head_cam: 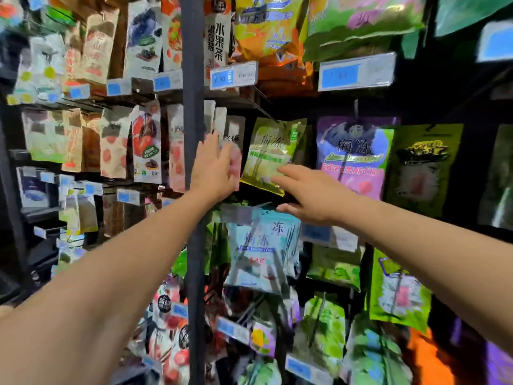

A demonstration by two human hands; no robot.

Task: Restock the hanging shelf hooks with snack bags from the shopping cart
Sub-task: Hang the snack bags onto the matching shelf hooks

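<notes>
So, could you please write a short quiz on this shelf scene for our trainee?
1. True or false: the left hand grips a bag.
2. Which bag does the right hand touch? A. green bag B. purple bag C. orange bag
3. Fill in: the bag hanging just below the green bag is pale ____.
Key: 1. False; its fingers lie straight. 2. A. 3. Blue: the blue bag.
</notes>
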